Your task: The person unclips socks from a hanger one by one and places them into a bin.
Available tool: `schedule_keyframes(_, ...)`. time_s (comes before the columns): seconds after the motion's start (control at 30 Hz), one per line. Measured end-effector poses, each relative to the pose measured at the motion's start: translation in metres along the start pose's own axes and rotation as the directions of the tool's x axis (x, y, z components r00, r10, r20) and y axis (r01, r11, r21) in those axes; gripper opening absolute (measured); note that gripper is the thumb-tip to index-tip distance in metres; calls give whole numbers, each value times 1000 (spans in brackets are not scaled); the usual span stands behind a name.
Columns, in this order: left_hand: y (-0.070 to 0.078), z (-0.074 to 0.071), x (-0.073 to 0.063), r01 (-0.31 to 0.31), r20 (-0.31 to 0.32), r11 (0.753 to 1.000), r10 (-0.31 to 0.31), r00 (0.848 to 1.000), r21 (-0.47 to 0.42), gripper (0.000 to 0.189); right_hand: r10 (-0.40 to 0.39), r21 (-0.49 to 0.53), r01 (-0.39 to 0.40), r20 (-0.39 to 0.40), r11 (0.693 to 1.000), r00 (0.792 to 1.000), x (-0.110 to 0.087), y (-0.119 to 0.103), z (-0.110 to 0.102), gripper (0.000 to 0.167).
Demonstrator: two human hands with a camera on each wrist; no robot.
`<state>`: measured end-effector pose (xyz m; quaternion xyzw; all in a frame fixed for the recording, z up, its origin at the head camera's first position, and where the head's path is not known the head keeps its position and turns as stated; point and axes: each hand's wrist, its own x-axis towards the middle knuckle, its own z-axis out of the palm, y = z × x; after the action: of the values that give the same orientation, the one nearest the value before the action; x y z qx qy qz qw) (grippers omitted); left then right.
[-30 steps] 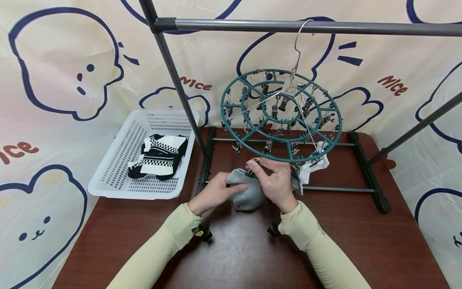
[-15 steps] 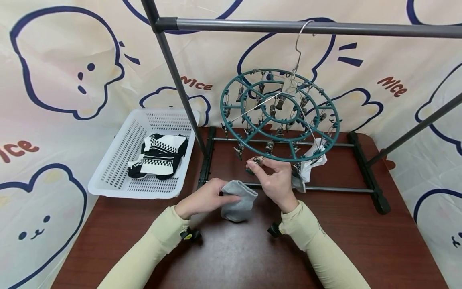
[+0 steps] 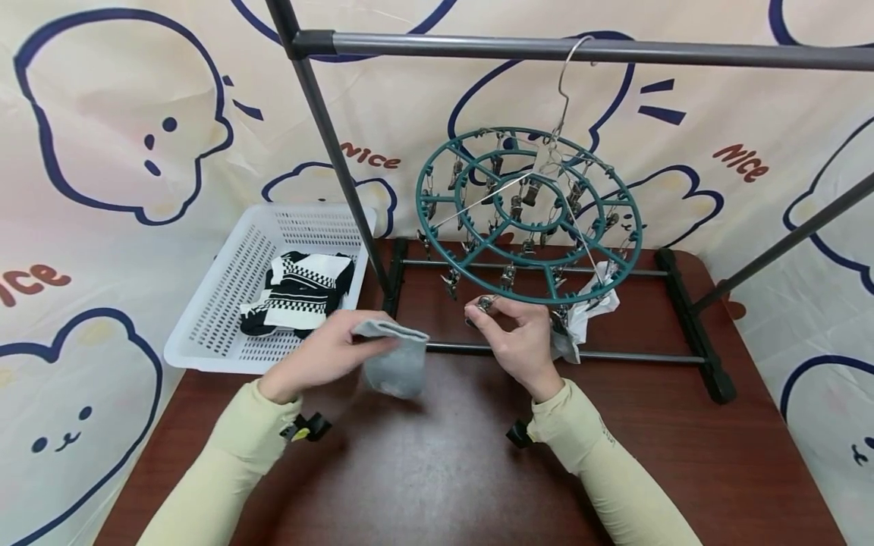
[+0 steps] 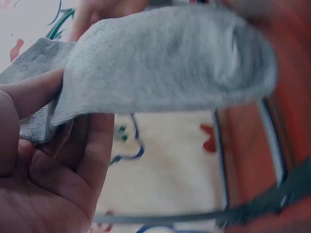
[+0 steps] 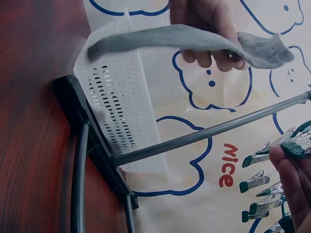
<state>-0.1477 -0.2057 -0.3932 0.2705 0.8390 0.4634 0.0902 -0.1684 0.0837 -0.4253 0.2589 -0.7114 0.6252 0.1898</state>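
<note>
My left hand (image 3: 328, 353) pinches a light grey sock (image 3: 399, 368) by its cuff, over the table between the basket and my right hand. In the left wrist view the sock (image 4: 170, 63) stretches out past the thumb and curled fingers. My right hand (image 3: 520, 337) pinches a metal clip (image 3: 485, 303) with a green tip at the front of a round green clip hanger (image 3: 496, 288); no cloth shows at that clip. Just right of this hand, a white cloth item (image 3: 582, 317) and a grey one (image 3: 565, 346) hang under the hanger.
A white perforated basket (image 3: 205, 303) at the left holds black-and-white patterned socks (image 3: 300, 292). A dark metal rack (image 3: 423, 47) carries the hanger from its top bar, its feet on the brown table (image 3: 423, 470). A printed curtain (image 3: 123, 273) stands behind.
The grey sock has come away from the clip at my right hand. My left hand has carried it left toward the basket, while my right hand stays on the clip.
</note>
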Motion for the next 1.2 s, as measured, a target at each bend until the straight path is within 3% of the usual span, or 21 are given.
schedule_keyframes(0.13, 2, -24, -9, 21, -86, 996, -13, 996, 89, 17, -9, -7, 9, 8, 1000, 1000, 0, 0, 0, 6)
schedule_keyframes(0.27, 6, -46, -17, 100, -165, 987, -78, 983, 128, 29, -11, -13, 11, 17, 1000, 1000, 0, -1, 0, 4)
schedule_keyframes(0.37, 6, -60, -23, 169, -234, 982, -145, 961, 84, 34, -9, -24, 9, 16, 1000, 1000, 0, -1, 0, 6)
schedule_keyframes(0.43, 4, -68, -27, 182, -290, 982, -161, 943, 47, 33, -5, -31, 6, 14, 1000, 1000, 0, -2, 0, 7)
schedule_keyframes(0.57, -4, -80, -32, 140, -397, 986, -164, 903, -88, 24, 1, -32, 0, 11, 999, 1000, 0, -2, -1, 6)
schedule_keyframes(0.67, -10, -88, -35, 122, -446, 973, -200, 872, -198, 23, 2, -24, -1, 10, 1000, 1000, 0, -2, -1, 6)
schedule_keyframes(0.73, -13, -93, -36, 143, -460, 970, -220, 860, -196, 25, 2, -17, -2, 7, 1000, 1000, 0, -1, -1, 6)
schedule_keyframes(0.9, -19, -104, -39, 185, -446, 974, -223, 867, -129, 33, 7, -9, -7, -2, 1000, 1000, 0, -2, -1, 5)
schedule_keyframes(1.0, -21, -110, -40, 179, -436, 967, -242, 867, -181, 32, 13, -7, -13, -3, 1000, 1000, 0, -2, -1, 5)
schedule_keyframes(1.1, -22, -117, -43, 184, -442, 952, -279, 853, -245, 29, 19, -3, -19, -5, 1000, 1000, 0, -2, -1, 5)
schedule_keyframes(1.2, -26, -125, -45, 152, -452, 935, -291, 843, -319, 27, 26, 2, -26, -10, 1000, 1000, -1, -2, -1, 5)
